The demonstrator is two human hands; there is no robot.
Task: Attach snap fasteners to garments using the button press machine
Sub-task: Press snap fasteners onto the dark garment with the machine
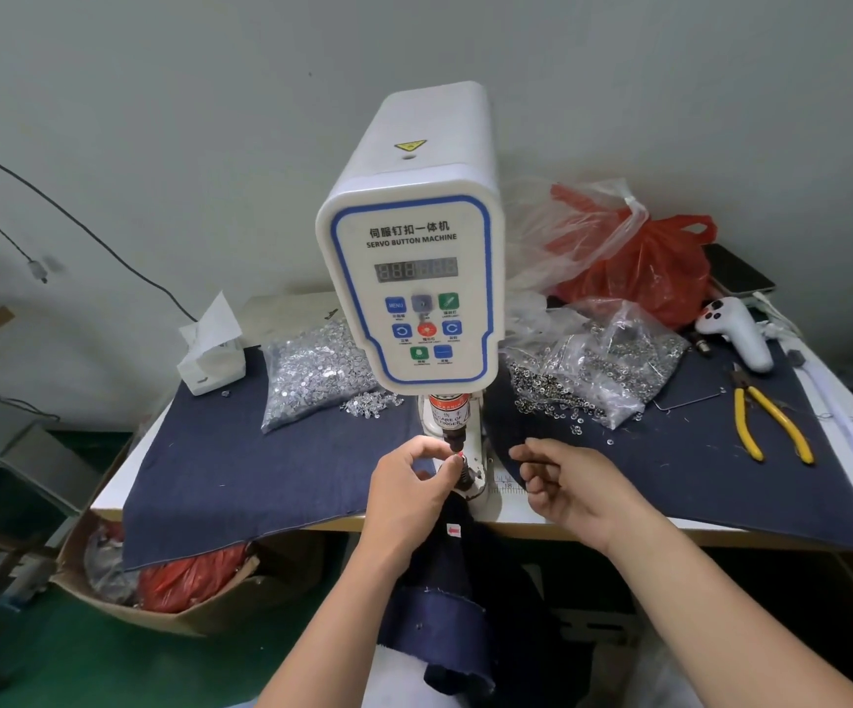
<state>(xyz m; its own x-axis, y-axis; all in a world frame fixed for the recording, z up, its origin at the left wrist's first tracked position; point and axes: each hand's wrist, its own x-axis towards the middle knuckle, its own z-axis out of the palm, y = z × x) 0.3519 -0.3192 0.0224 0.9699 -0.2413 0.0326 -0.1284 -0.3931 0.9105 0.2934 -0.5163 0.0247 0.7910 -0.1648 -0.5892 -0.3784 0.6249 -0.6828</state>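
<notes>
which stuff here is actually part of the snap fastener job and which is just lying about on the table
Part of the job:
- button press machine
- dark garment hanging below the die
- left hand, fingertips at the die
- right hand, beside the machine
- bag of silver snap caps
- bag of snap rings

Lying about:
- yellow pliers
- white handheld controller
- red plastic bag
- tissue box
</notes>
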